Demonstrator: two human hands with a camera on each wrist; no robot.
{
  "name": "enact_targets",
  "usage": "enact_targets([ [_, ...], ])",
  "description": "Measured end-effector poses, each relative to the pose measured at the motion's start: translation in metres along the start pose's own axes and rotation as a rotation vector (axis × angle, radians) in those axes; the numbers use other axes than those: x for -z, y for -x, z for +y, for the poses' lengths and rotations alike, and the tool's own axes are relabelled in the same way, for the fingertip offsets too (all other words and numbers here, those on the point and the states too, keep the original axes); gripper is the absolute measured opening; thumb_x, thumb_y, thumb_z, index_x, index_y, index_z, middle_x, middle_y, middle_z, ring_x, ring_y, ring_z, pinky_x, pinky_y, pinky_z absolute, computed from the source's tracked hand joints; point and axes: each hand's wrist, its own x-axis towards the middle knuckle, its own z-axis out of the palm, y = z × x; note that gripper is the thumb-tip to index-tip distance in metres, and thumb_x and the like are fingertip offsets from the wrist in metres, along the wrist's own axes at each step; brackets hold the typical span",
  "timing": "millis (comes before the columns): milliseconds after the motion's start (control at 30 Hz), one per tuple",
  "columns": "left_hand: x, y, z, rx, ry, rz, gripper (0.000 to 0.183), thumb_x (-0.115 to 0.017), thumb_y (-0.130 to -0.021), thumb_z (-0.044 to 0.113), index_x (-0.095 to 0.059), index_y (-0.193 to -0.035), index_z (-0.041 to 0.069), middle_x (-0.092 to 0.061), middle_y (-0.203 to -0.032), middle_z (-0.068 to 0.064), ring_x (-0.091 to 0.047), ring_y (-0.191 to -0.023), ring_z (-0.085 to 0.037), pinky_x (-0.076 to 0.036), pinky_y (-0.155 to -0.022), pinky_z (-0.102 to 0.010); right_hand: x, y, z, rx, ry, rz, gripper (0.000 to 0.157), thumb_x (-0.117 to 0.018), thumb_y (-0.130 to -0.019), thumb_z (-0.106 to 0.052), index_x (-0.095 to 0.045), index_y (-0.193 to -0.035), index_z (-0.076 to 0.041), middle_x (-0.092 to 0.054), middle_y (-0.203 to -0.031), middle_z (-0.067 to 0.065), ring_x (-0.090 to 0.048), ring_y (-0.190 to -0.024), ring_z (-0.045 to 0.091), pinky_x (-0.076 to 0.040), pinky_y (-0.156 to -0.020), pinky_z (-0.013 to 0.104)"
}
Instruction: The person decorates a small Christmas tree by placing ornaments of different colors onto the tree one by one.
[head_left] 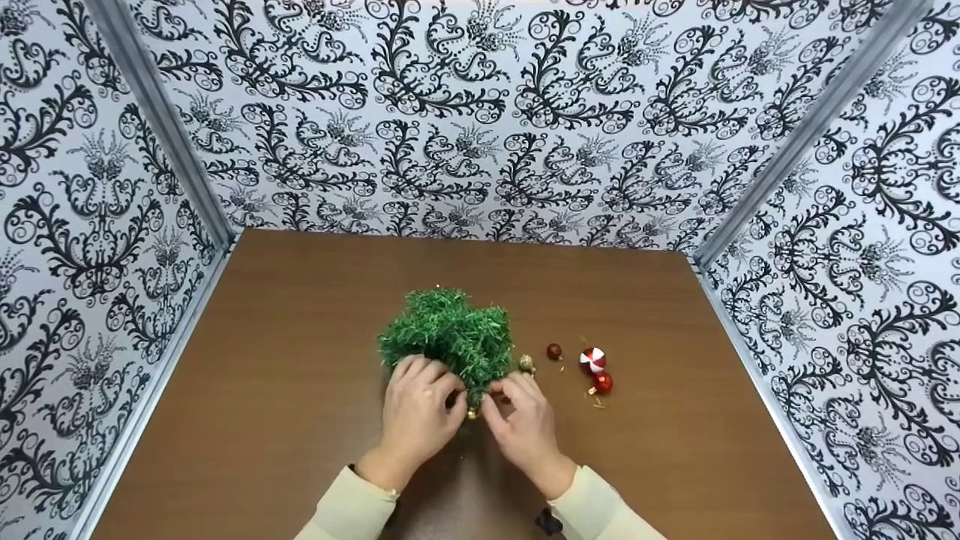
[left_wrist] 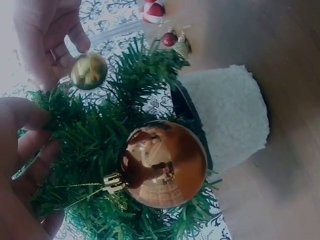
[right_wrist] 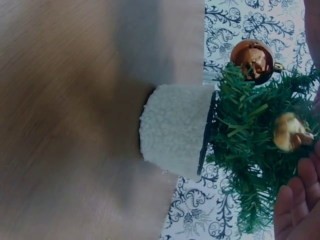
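Observation:
A small green artificial Christmas tree (head_left: 450,330) stands on the table in the head view. Its white fluffy pot (right_wrist: 175,130) shows in both wrist views. My left hand (head_left: 420,401) grips a branch on the near side, thumb and fingers among the needles. Across from it, my right hand (head_left: 525,416) pinches at the top of a shiny gold bauble (left_wrist: 88,71); the exact contact is partly hidden. This bauble lies against the foliage between both hands. A larger copper bauble (left_wrist: 165,164) with a gold cap and string hangs on the tree's left side.
To the right of the tree lie a pale gold bauble (head_left: 526,363), a small dark red bauble (head_left: 553,351), a red-and-white bauble (head_left: 592,360) and a shiny red bauble (head_left: 602,383). Patterned walls (head_left: 465,150) enclose the brown table (head_left: 300,300).

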Motion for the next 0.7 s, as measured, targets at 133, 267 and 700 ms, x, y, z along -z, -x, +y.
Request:
enact_targets([
  [133, 0.0004, 0.0016, -0.0002, -0.023, -0.018, -0.015, 0.011, -0.079, -0.07, 0.014, -0.068, -0.069, 0.014, -0.061, -0.076, 0.001, -0.059, -0.078, -0.025, -0.045, -0.093, -0.045, 0.0001, 0.0018, 0.0016, 0.026, 0.014, -0.029, 0.007, -0.073, -0.08, -0.009, -0.068, -0.084, -0.012, -0.06, -0.084, -0.006, -0.057, -0.077, 0.014, -0.048, -0.065, 0.029],
  [267, 0.0012, 0.0012, -0.0001, -0.037, -0.02, -0.032, 0.011, -0.077, -0.072, 0.014, -0.067, -0.069, 0.014, -0.061, -0.077, 0.0, -0.058, -0.079, -0.026, -0.044, -0.095, -0.045, 0.0005, 0.0013, 0.0026, 0.042, 0.031, -0.05, 0.009, -0.073, -0.077, -0.007, -0.067, -0.082, -0.012, -0.059, -0.083, -0.006, -0.057, -0.077, 0.014, -0.048, -0.065, 0.03],
  [700, 0.0025, 0.0026, -0.0002, -0.05, -0.015, -0.019, 0.012, -0.077, -0.071, 0.014, -0.065, -0.069, 0.014, -0.061, -0.076, 0.0, -0.059, -0.079, -0.026, -0.045, -0.094, -0.045, 0.0045, 0.001, 0.0035, 0.066, 0.052, -0.087, 0.009, -0.073, -0.079, -0.011, -0.068, -0.084, -0.017, -0.06, -0.085, -0.008, -0.056, -0.08, 0.012, -0.049, -0.067, 0.028],
])
